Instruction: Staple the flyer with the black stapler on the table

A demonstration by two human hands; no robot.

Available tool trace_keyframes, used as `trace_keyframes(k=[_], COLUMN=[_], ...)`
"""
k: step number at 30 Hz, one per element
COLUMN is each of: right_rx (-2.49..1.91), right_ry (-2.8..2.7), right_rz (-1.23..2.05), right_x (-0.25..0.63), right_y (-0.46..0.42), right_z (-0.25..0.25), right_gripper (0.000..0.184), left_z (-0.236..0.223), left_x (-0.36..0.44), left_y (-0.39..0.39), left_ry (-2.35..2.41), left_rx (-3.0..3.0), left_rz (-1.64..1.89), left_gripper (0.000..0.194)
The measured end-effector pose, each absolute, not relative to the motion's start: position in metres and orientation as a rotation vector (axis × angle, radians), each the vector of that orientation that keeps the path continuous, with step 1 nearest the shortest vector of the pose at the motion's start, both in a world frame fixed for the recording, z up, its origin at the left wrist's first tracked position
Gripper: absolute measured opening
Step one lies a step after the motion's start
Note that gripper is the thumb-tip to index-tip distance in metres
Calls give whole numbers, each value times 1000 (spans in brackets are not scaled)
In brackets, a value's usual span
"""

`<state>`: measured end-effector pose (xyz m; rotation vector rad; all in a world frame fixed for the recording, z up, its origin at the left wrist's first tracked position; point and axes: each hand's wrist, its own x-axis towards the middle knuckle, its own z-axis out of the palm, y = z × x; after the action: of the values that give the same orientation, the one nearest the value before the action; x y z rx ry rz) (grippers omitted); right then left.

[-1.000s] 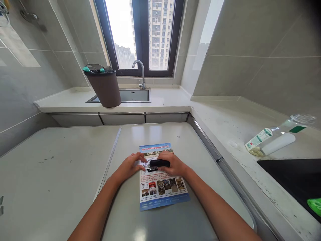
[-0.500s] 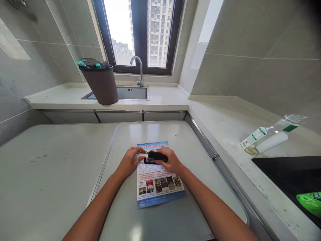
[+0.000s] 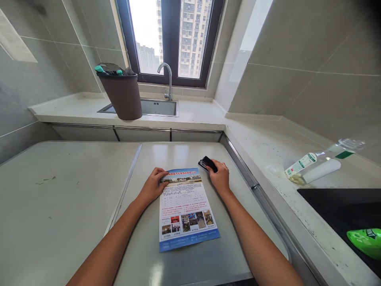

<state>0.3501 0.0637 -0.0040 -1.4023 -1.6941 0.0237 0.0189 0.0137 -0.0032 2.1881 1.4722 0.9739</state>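
Observation:
A printed flyer (image 3: 186, 198) with blue bands and small photos lies on the pale table, its long side running away from me. At its upper left edge my left hand (image 3: 153, 183) holds the sheet, with fingers curled and the thumb on the paper. To the right of the flyer's top corner, my right hand (image 3: 220, 176) is closed around a black stapler (image 3: 208, 163). The stapler points up and left, beside the paper and apart from it. My palm hides its rear part.
Behind the table (image 3: 83, 198) a brown bin (image 3: 123, 97) stands by the sink (image 3: 159, 107) and faucet (image 3: 169, 81). On the right counter are a clear bottle (image 3: 323, 161), a black panel (image 3: 333, 210) and a green packet (image 3: 366, 241).
My right hand has carried the stapler off the flyer to the right, uncovering its upper part. My left hand stays at the left edge. The view has shifted slightly.

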Motion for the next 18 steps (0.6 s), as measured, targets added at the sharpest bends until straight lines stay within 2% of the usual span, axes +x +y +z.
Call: trace_keyframes(k=[7, 13, 18], right_rx=[-1405, -1305, -1143], right_ry=[-1801, -1959, -2147], right_rz=[124, 216, 276], right_x=[351, 349, 346], right_y=[67, 65, 54], right_z=[-7, -5, 4], right_gripper=[31, 33, 35], left_z=[3, -4, 3], left_x=[16, 8, 9], left_y=[16, 23, 21], left_ry=[1516, 1460, 1498], left_rx=[1930, 1632, 1632], left_rz=[1213, 1228, 1230], left_gripper=[27, 34, 35])
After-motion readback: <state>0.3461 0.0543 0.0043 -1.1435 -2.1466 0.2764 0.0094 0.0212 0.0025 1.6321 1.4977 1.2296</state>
